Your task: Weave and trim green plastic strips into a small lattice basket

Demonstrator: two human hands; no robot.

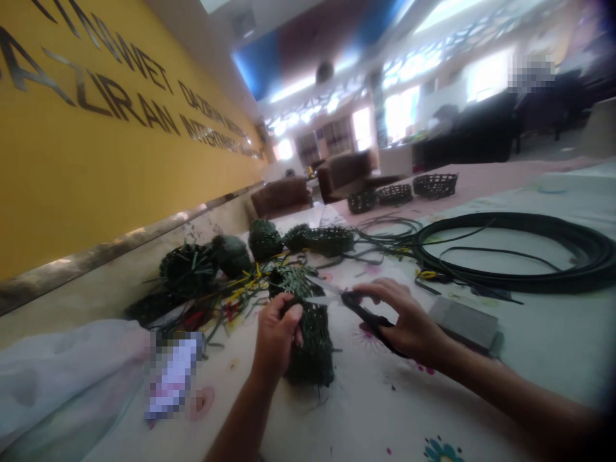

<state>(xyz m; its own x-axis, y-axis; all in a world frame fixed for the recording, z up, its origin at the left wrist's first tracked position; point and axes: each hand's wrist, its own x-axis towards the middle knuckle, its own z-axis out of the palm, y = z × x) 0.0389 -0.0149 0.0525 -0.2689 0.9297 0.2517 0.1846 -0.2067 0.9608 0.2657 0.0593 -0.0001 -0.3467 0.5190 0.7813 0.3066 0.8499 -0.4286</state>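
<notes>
A dark green woven basket (312, 350) lies on the table in front of me. My left hand (280, 330) is closed on its left side, thumb on top near the weave. In my right hand (402, 314) is a pair of scissors (364, 314) with black handles. Their blades are spread and point left at the basket, close to my left thumb. Whether a strip lies between the blades is too blurred to tell.
Several woven pieces (265, 240) stand beyond my hands, among loose green and yellow strips (250, 282). A large coil of dark strip (520, 282) and a grey box (464, 324) lie right. Three small baskets (436, 185) stand farther back. A white plastic bag (67, 378) is at left.
</notes>
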